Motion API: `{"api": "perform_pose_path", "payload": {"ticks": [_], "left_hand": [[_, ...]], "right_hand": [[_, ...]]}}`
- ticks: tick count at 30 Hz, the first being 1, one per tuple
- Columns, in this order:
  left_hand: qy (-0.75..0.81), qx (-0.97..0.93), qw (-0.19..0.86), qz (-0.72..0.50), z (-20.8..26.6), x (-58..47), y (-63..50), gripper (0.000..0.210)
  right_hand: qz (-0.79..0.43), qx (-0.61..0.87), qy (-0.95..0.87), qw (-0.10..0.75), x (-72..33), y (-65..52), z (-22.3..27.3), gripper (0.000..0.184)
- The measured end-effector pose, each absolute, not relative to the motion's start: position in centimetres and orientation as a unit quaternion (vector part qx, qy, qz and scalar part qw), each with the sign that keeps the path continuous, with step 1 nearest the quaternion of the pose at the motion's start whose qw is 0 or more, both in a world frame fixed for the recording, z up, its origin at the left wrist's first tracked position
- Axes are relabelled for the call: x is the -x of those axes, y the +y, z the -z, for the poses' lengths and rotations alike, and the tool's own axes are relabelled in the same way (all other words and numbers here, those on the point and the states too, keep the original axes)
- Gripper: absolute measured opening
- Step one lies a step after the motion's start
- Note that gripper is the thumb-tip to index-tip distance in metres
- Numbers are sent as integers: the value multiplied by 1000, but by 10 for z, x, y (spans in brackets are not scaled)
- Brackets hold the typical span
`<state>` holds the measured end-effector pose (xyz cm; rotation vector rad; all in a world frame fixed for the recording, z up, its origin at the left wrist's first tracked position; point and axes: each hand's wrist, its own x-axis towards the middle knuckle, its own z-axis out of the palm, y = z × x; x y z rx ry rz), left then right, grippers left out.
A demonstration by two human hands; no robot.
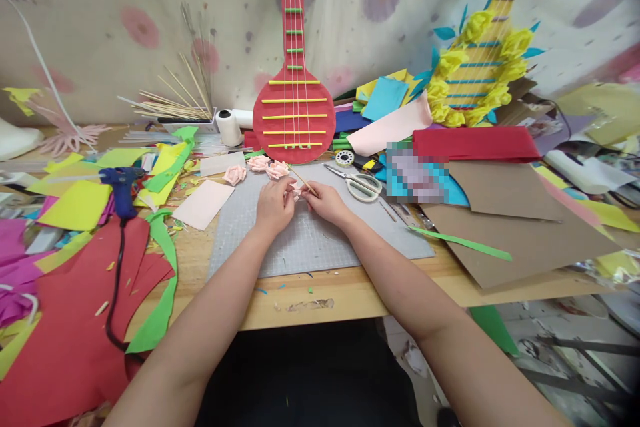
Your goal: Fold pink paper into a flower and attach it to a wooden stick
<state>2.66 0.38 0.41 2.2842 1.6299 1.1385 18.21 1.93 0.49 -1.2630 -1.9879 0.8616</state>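
Over the grey cutting mat (250, 247), my left hand (275, 207) pinches a small piece of pale pink paper (297, 195), partly hidden by the fingers. My right hand (326, 201) grips a thin wooden stick (301, 177), its end slanting up to the left; the fingertips of both hands nearly meet at the pink paper. Just beyond my left hand lie pale pink paper roses (278, 169). Behind them a red paper lute (294, 107) with yellow bars and white strings leans upright. Right of my hands rest white-handled scissors (364, 187).
A blue glue gun (123, 190) stands on the left among paper scraps and a large red sheet (75, 320). Brown cardboard (515, 240) overhangs the right side. A yellow paper instrument (475, 73) with yellow flowers leans behind. Thin sticks (175, 103) and a thread spool (229, 128) stand at the back.
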Motion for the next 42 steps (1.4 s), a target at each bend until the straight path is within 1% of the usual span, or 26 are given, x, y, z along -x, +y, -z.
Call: {"api": "perform_pose_path", "payload": {"ticks": [4,7,10,14,16,19,23,33,36,38,42], "left_hand": [[565,-729,65,-381,-7,-29,1,25],[598,-676,96,-420,-7,-31,0,23],[611,-623,156,-463,-5,-32,1,23],[604,-595,217,-484,-2,-32,3,23],[601,-598,217,-483,-2,-31,3,23],[604,-615,181,-474,-4,-31,3,22],[601,-621,158,-478,-6,-32,2,24],[577,-572,251,-526,2,-29,7,26],[573,-579,244,-526,2,-29,7,24],[573,-595,216,-520,0,-28,6,22],[571,-628,157,-505,-3,-27,5,21]], "right_hand": [[-319,492,-736,339,-180,17,-7,16],[-286,511,-722,368,-175,9,-13,18],[-250,530,-728,355,-167,1,-18,20],[-197,568,-728,328,-161,-1,-18,21],[-179,576,-732,316,-161,1,-15,19],[-164,576,-740,308,-164,4,-14,18],[-136,566,-755,301,-168,4,-16,22],[-145,562,-767,273,-173,5,-16,18],[-165,547,-768,288,-174,6,-14,15],[-200,533,-757,320,-176,7,-16,16],[-296,518,-680,426,-181,12,-18,30]]}}
